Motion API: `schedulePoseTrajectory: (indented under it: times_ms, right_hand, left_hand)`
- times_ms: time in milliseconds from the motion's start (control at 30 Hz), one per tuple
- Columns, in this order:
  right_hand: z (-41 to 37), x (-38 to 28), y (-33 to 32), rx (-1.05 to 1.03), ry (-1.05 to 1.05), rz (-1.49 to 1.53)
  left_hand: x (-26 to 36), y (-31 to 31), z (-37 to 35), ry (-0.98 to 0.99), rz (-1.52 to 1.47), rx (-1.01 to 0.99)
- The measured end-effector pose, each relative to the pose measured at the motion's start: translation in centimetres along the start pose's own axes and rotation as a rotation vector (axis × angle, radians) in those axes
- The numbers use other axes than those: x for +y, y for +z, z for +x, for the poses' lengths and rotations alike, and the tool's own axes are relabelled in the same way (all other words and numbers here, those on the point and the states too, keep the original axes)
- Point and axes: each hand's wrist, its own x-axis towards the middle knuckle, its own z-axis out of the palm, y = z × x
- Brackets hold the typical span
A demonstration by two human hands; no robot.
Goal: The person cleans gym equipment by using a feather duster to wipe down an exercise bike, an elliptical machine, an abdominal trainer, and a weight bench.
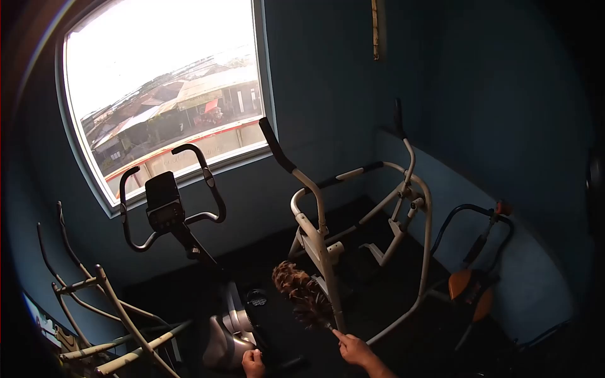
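Note:
My right hand [357, 350] grips the thin handle of a brown feather duster [304, 293], whose feathered head lies against the white frame of an elliptical trainer [328, 252]. My left hand [253, 363] rests closed at the bottom edge on the black saddle [272, 327] of an exercise bike [170, 211]. The bike has black handlebars and a small console. The elliptical has long black-tipped handles and white tubing.
A big window [170, 88] shows rooftops outside. Another white-framed machine [107, 315] stands at the lower left. An orange and black ab trainer [476, 277] sits by the right wall. Dark blue walls close in the corner, and the floor is dark.

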Motion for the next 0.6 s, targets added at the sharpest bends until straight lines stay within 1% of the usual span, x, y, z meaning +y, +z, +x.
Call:
schedulePoseTrajectory:
  times_ms: [33,67,100,167,233,267,300,367,400,467,500,567,600]
  right_hand:
    - [0.4,-0.8,-1.8,0.008,-0.002,-0.024]
    - [1.1,-1.2,-3.8,0.012,-0.006,-0.05]
    - [1.9,-1.3,-5.7,-0.016,-0.013,-0.075]
    - [3.8,-1.2,-9.4,0.005,-0.121,-0.084]
    - [7.2,-1.1,-13.0,0.083,-0.245,-0.09]
    - [9.1,-1.7,-15.0,0.111,-0.267,-0.139]
    - [11.3,-2.7,-16.8,0.142,-0.291,-0.186]
    - [15.5,-3.8,-18.3,0.165,-0.324,-0.293]
    - [16.5,-4.7,-18.6,0.137,-0.334,-0.295]
    - [18.4,-6.1,-18.6,-0.001,-0.244,-0.508]
    - [19.5,-6.3,-18.5,-0.022,-0.259,-0.511]
    - [21.6,-6.3,-18.1,-0.318,-0.247,-0.704]
    - [22.1,-6.7,-18.1,-0.313,-0.297,-0.714]
  left_hand:
    - [-0.3,2.0,-0.2,-0.092,-0.111,-0.062]
    - [-0.5,4.7,-0.5,-0.051,-0.094,-0.078]
    - [0.6,6.7,-0.9,-0.127,-0.121,-0.112]
    - [4.4,10.1,-1.5,-0.132,-0.1,-0.14]
    - [6.4,13.8,-1.8,-0.115,-0.161,-0.14]
    - [7.0,15.4,-1.9,-0.113,-0.124,-0.158]
    - [8.0,16.9,-1.8,-0.131,-0.134,-0.134]
    - [9.9,19.0,-2.3,-0.071,-0.089,-0.179]
    - [10.8,19.5,-2.4,-0.07,-0.117,-0.187]
    - [12.0,20.0,-2.6,-0.1,-0.158,-0.18]
    - [12.2,20.1,-2.5,-0.108,-0.198,-0.192]
    - [12.1,19.7,-2.3,-0.103,-0.218,-0.162]
    - [11.8,19.5,-1.9,-0.14,-0.231,-0.151]
